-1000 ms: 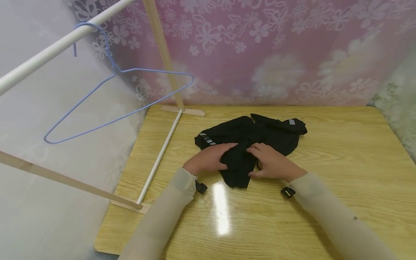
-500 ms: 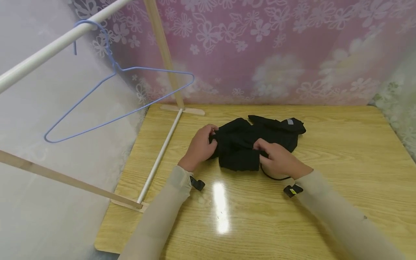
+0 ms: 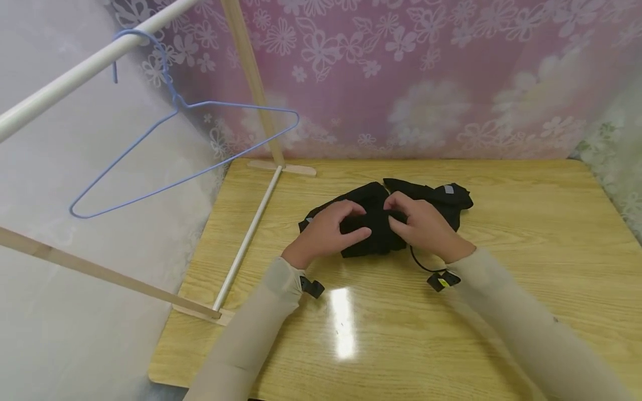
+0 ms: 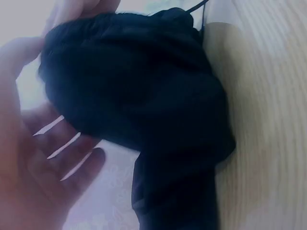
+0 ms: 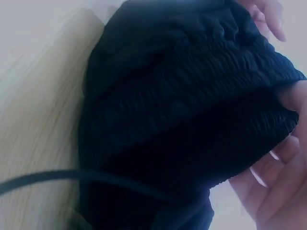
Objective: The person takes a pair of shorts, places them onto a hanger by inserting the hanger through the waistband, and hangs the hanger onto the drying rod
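Note:
A black garment point(image 3: 378, 239) with a gathered elastic band lies bunched on the table, raised between the two hands. My right hand point(image 3: 426, 225) grips the band's edge; in the right wrist view its thumb goes into the opening point(image 5: 192, 143) and its fingers are outside. Against the other side of the cloth is my left hand point(image 3: 328, 231), thumb and index finger spread apart. In the left wrist view, this hand's fingers point(image 4: 72, 153) are fairly straight beside the cloth, some tips hidden behind it. A dark cord point(image 5: 86, 175) hangs from the garment near the right hand.
To the left stands a wooden rack with a white rail point(image 3: 85, 67). A blue wire hanger point(image 3: 175, 178) hangs from that rail. Under the garment is a wood-grain table point(image 3: 526, 239), and a pink floral curtain point(image 3: 426, 72) is behind it.
The left hand went out to the garment's left part, then came back to the middle. The garment's near flap was lifted and folded away from the front. The right hand moved slightly farther back.

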`<state>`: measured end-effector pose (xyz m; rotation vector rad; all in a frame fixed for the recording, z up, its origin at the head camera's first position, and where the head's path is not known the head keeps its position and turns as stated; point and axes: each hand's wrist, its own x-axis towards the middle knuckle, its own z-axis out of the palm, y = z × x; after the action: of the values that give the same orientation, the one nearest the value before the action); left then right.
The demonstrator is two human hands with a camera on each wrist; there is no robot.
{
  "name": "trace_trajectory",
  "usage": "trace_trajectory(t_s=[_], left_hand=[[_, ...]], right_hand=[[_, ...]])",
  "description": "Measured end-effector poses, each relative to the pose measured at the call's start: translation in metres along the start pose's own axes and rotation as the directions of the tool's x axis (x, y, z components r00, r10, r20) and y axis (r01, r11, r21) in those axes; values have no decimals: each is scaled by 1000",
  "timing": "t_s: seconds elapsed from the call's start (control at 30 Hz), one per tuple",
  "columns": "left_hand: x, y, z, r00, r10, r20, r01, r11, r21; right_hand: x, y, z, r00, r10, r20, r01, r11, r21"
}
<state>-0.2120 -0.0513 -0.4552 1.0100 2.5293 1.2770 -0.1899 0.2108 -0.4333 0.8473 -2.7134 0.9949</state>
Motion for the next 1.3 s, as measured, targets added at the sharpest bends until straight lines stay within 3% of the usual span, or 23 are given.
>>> trace_trajectory(t_s=[0.1,0.17,0.3,0.37,0.4,0.47,0.53,0.67,0.77,0.97,1.03,1.13,1.2,1.23,1.3], left_hand=[[1,4,5,997,-62,50,58,995,85],[2,3,9,997,-62,53,55,991,123],[2,2,13,999,32,3,-32,991,131],[2,1,13,998,66,-25,-62,991,120],[2,1,13,996,74,-38,-70,991,114],[2,0,14,995,85,-60,-79,991,107],[1,-2,14,993,85,-77,-77,991,106],[-2,-4,14,992,63,-108,-52,994,96],[-3,-4,15,989,59,-135,-54,998,36],[-3,-3,12,972,104,-212,-129,985,-111],[-3,-4,10,959,93,-267,-139,978,-157],[-3,-10,8,933,51,-356,-123,975,-184],[-2,-13,7,918,29,-396,-106,979,-172],[-1,-14,8,913,29,-408,-103,981,-162],[-1,-16,9,907,40,-420,-117,980,-160]], right_hand=[[2,-1,6,998,55,24,-55,998,7],[2,0,9,990,116,79,-118,993,24],[-3,8,14,935,260,241,-277,960,40],[-8,16,15,911,292,291,-305,952,2],[-10,20,15,908,287,304,-290,956,-34],[-16,28,14,924,248,291,-215,966,-141],[-20,34,13,950,193,244,-126,956,-265],[-26,45,12,989,93,113,-28,877,-480],[-25,50,18,999,19,49,10,851,-526],[-23,47,31,991,-130,-39,98,886,-454],[-20,38,23,977,-173,-123,107,901,-419],[-13,18,0,939,-199,-282,89,929,-359],[-7,3,-16,922,-127,-366,29,965,-261],[-5,-3,-22,926,-55,-373,-16,983,-184],[-1,-10,-32,949,123,-290,-113,992,50]])
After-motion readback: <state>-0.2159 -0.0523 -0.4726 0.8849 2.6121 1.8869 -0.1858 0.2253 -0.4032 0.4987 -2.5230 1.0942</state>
